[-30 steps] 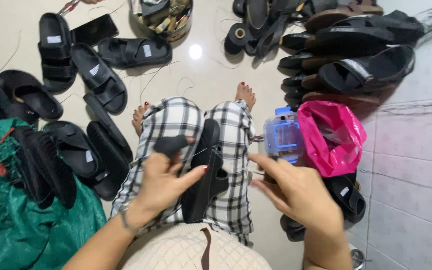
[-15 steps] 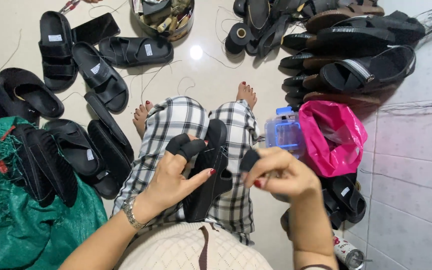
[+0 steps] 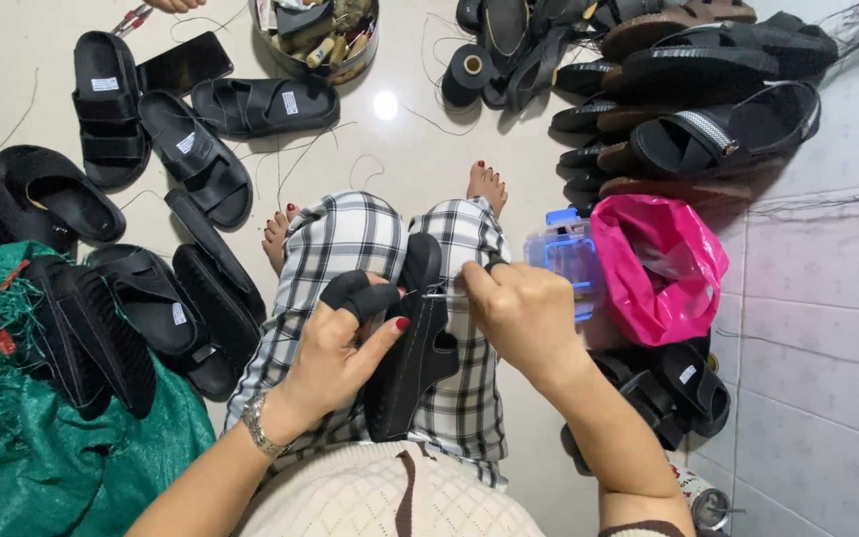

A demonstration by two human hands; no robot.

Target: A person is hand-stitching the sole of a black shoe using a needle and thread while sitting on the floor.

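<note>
Head view: the left hand (image 3: 335, 348) has a closed grip on a black sandal (image 3: 412, 348), thumb lying across the sole's side and the fingers, covered by a dark finger guard (image 3: 360, 295), curled over the strap end. The right hand (image 3: 524, 313) is pinched shut just to the right of that grip, at the sandal's upper edge; a thin bright needle (image 3: 436, 293) seems to run from its fingertips toward the strap, though it is too small to be sure.

The sandal lies on the lap, on the checked trousers (image 3: 469, 398), between the two hands. Its long axis runs away from the body, heel end near the belly, toe end up toward the knees, tilted slightly right. The left hand is the one carrying it; the right only meets it at the near top edge, so the stitching point sits right of the left grip and left of the right fingertips.

Beyond the right hand stand a clear blue-lidded box (image 3: 564, 264) and a pink bag (image 3: 663, 264), with stacked sandals (image 3: 708, 109) farther off. Left of the left hand, finished sandals (image 3: 191, 159) lie on the floor (image 3: 400, 169) beside a green sack (image 3: 52, 457). Ahead, past the bare feet, are a tin of tools (image 3: 315, 35) and a thread spool (image 3: 471, 70).
</note>
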